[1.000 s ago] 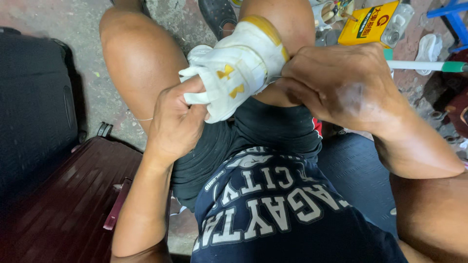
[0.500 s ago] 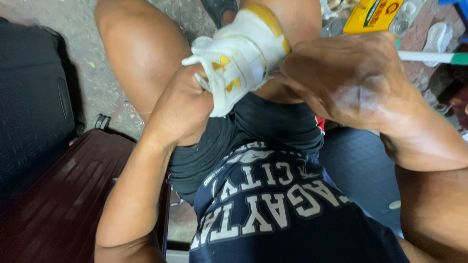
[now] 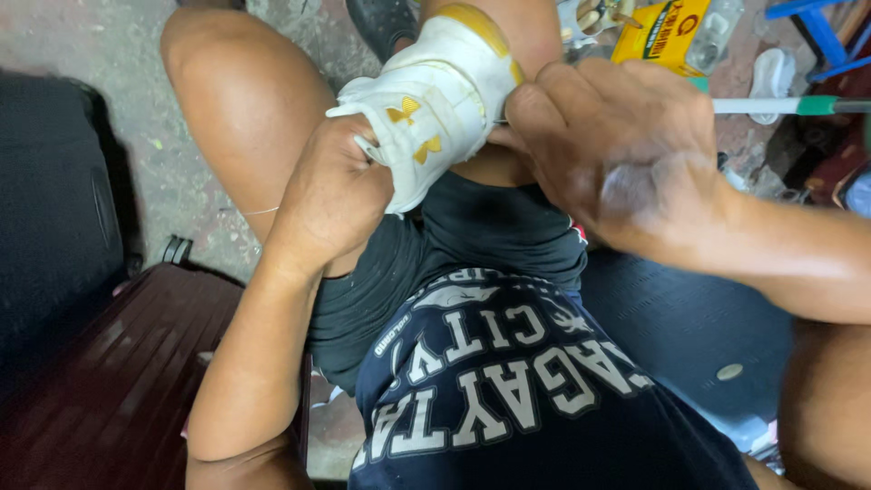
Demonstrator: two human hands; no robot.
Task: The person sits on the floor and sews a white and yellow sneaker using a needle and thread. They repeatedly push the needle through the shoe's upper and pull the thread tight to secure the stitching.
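One white sneaker (image 3: 435, 95) with a yellow heel patch and two small gold marks on its side lies across the person's lap, between the two bare thighs, its opening turned toward the body. The left hand (image 3: 331, 195) is closed around the shoe's collar, fingers curled over the rim and thumb tucked against the upper. The right hand (image 3: 626, 150) is bunched tight at the shoe's far side, its fingertips pinched together against the upper; what sits between them is hidden, so I cannot tell what it grips.

Around the person: one dark red ribbed suitcase (image 3: 118, 381) at the lower left, with one black case (image 3: 54, 218) just beside it. One thin white thread (image 3: 259, 210) lies across the left thigh. At the top right stand one yellow box (image 3: 662, 32), one clear plastic bottle (image 3: 721, 27) touching it, and one white rod with a green band (image 3: 780, 105) running out behind the right hand. One blue stool (image 3: 821, 32) shows in the corner.
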